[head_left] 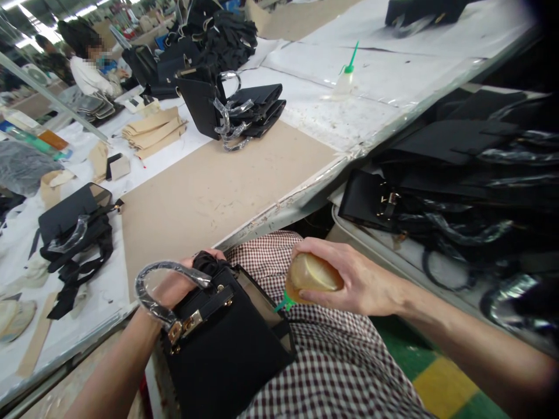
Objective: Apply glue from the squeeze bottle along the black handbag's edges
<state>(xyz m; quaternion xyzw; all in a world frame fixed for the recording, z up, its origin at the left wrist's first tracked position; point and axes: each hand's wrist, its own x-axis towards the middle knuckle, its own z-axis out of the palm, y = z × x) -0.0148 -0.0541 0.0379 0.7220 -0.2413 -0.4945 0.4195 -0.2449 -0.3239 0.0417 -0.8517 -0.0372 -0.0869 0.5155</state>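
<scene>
Head view, sole camera. Item 1: black bag, on the lap over checked cloth, just off the surface's near edge; film-wrapped handle, gold-toned clasp, tan inner panel exposed on the nozzle side. Item 2: squeeze bottle of amber liquid, tipped down, green nozzle at that panel; contact cannot be told.

Left hand: at the bag's top, beyond the handle, fingers apparently closed over gathered black material; partly hidden. Right hand: wrapped around the bottle.

Surface: beige board along the near edge; black bags at the board's far edge; second green-tipped bottle towards the far right corner; another black bag left of the board. Right of the near edge: pale tray with further black bags.

Step in hand, as judged: applying liquid, probably adhesive, along the tan panel. Next move calls for a steady bag, open panel and light, even squeeze.
</scene>
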